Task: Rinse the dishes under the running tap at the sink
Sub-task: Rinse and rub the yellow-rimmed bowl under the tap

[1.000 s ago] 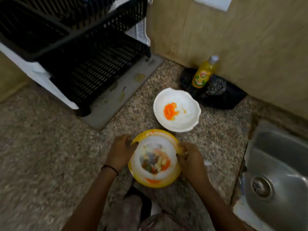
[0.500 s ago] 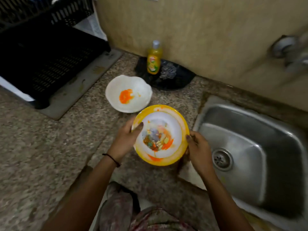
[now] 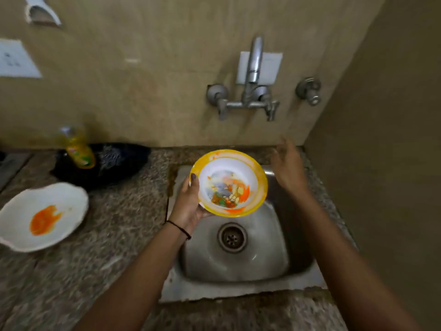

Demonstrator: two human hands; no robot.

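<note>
1. The yellow-rimmed bowl (image 3: 228, 182), with food scraps and orange smears inside, is held over the back of the steel sink (image 3: 238, 263), above and behind the drain (image 3: 232, 237).
2. The left hand (image 3: 187, 206) has its grip closed on the bowl's left edge, thumb on the rim, fingers beneath.
3. The right hand (image 3: 287, 167) hangs just right of the bowl, apart from it, grip open and empty, below the tap (image 3: 253, 75) on the wall; no water shows.
4. On the speckled tabletop (image 3: 114, 223) to the left lies a white dish (image 3: 40, 216) with an orange stain.
5. Behind it stand a yellow bottle (image 3: 77, 146) and a black heap (image 3: 107, 161), both blurred and hard to make out.
</note>
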